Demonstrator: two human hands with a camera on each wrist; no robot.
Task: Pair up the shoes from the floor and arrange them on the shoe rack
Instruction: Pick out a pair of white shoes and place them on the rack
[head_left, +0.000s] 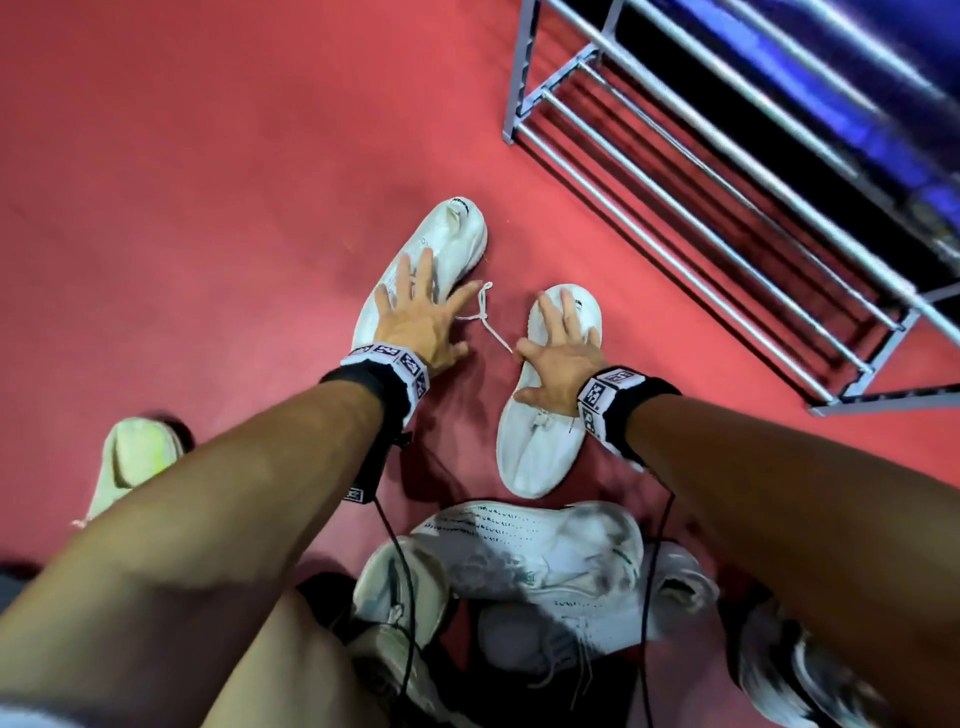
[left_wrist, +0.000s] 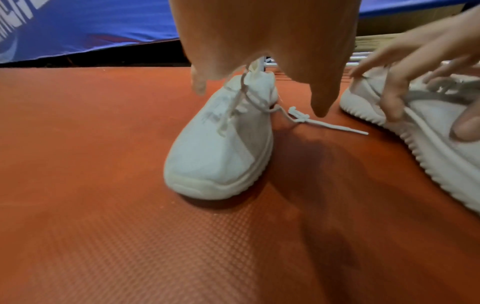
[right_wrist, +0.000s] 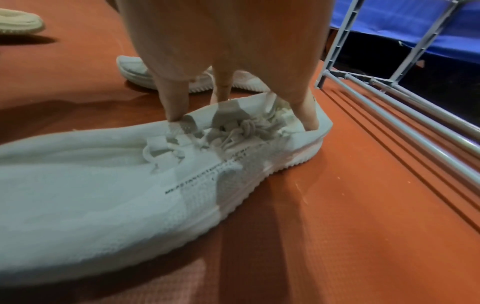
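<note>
Two matching white knit sneakers lie on the red floor. My left hand (head_left: 421, 296) is spread flat over the left sneaker (head_left: 452, 234); in the left wrist view its fingers (left_wrist: 319, 102) hang just above that sneaker (left_wrist: 221, 148), and I cannot tell whether they touch it. My right hand (head_left: 561, 338) rests with straight, spread fingertips (right_wrist: 174, 107) on the collar and tongue of the right sneaker (right_wrist: 103, 195). A loose white lace (head_left: 485, 317) trails between the two shoes. The grey metal shoe rack (head_left: 701, 182) stands bare at the upper right.
Several other shoes are piled close to me: white ones with green print (head_left: 530, 551), a black-and-white one (head_left: 789, 670), and a pale yellow-green shoe (head_left: 135, 462) to the left. A blue banner (head_left: 857, 78) hangs behind the rack. Wrist cables dangle over the pile.
</note>
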